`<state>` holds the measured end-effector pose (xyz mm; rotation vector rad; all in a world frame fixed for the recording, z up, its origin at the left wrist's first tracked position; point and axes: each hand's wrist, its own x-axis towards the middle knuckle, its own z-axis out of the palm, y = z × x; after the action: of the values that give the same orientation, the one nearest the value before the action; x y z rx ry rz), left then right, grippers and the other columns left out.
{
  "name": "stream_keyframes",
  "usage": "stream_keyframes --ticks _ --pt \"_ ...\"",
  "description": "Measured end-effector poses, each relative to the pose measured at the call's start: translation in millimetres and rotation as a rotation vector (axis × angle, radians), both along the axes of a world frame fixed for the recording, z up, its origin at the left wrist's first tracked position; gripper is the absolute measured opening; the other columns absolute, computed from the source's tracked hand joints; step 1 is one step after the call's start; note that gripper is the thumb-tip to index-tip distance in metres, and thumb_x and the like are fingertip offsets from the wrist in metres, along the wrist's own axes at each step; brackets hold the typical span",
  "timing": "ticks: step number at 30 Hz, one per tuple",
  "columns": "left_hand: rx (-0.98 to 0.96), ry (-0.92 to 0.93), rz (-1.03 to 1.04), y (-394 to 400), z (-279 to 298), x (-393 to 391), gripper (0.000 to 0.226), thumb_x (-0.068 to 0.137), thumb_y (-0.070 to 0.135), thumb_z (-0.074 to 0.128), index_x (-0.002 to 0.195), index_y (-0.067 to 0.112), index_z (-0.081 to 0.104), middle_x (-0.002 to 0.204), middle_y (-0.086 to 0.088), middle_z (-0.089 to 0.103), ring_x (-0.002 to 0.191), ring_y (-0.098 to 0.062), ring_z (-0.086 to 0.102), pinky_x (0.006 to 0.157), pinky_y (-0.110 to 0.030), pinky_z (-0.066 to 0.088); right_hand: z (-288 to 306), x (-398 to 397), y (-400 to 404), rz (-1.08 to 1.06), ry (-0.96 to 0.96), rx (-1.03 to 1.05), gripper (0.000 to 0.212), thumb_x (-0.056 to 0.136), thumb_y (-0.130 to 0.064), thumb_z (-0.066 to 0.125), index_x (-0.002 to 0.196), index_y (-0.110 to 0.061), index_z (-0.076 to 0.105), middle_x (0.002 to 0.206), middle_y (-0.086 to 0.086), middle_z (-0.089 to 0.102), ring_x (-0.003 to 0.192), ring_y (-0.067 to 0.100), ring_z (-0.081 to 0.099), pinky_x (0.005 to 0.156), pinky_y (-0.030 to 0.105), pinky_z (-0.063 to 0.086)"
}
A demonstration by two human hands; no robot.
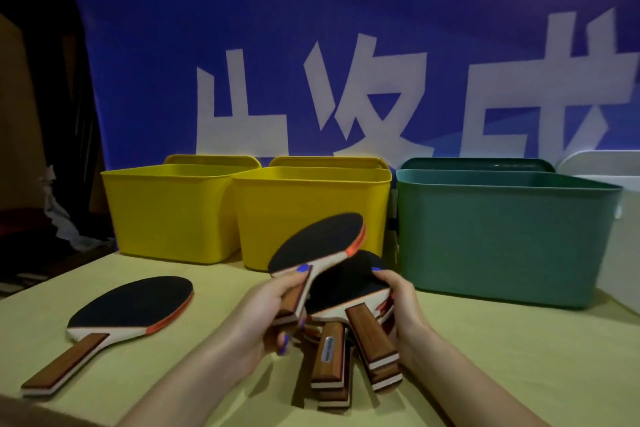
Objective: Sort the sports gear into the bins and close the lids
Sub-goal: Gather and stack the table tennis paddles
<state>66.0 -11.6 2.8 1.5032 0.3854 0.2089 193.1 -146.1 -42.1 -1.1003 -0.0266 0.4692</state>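
My left hand point(273, 308) grips one paddle point(317, 243) by its handle, lifted, blade tilted toward the yellow bins point(304, 218). My right hand point(398, 298) clasps the stack point(349, 291) of paddles by the blades, mid-table. A lone paddle point(128, 308) lies flat near the table's point(502, 357) left edge. Green bin point(498, 239) at back right, open.

Makeshift demo booth: big blue printed banner point(346, 45) behind a cloth-covered table point(519, 357).

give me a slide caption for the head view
Left hand lifts one paddle from a stack beside open bins.
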Motion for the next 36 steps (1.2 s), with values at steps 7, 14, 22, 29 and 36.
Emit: stream_keyframes --ticks 7,14,22,29,36 --pt "-0.07 0.029 0.01 -18 -19 15 0.026 0.089 0.02 0.059 0.076 0.005 0.076 0.066 -0.017 0.071 0.056 -0.025 0.069 0.07 -0.039 0.053 0 4 1 0.0 -0.077 0.009 0.031 0.089 -0.03 0.048 0.08 -0.007 0.066 0.065 0.014 0.069 0.054 0.025 0.065 0.053 0.028 0.05" --pt "-0.045 0.029 -0.034 -20 -20 15 0.031 0.094 0.024 0.053 0.078 0.009 0.075 0.07 -0.014 0.073 0.064 -0.023 0.072 0.06 -0.027 0.055 0 3 -1 0.007 -0.086 0.021 0.033 0.091 -0.031 0.046 0.08 -0.008 0.068 0.068 0.013 0.07 0.058 0.026 0.065 0.06 0.031 0.051" --pt "-0.03 -0.038 0.041 -25 -25 0 0.033 0.095 0.033 0.047 0.1 0.005 0.066 0.08 -0.013 0.073 0.077 -0.032 0.069 0.075 -0.039 0.056 -1 3 -2 -0.009 -0.063 0.002 0.025 0.088 -0.033 0.052 0.085 -0.011 0.064 0.063 0.01 0.068 0.055 0.023 0.064 0.058 0.029 0.05" --pt "-0.11 -0.007 0.025 -22 -22 -7 0.033 0.094 0.033 0.047 0.1 0.013 0.072 0.091 -0.014 0.074 0.09 -0.033 0.069 0.089 -0.046 0.051 -2 3 -3 -0.011 -0.063 -0.015 0.024 0.087 -0.034 0.053 0.092 -0.011 0.06 0.062 0.009 0.066 0.058 0.024 0.063 0.059 0.029 0.051" --pt "-0.037 0.001 0.073 -29 -23 0 0.032 0.092 0.037 0.053 0.117 0.017 0.062 0.097 -0.013 0.073 0.091 -0.032 0.069 0.086 -0.045 0.054 -2 4 -2 -0.01 -0.07 -0.012 0.026 0.089 -0.035 0.052 0.089 -0.011 0.062 0.063 0.01 0.067 0.057 0.024 0.065 0.058 0.03 0.051"
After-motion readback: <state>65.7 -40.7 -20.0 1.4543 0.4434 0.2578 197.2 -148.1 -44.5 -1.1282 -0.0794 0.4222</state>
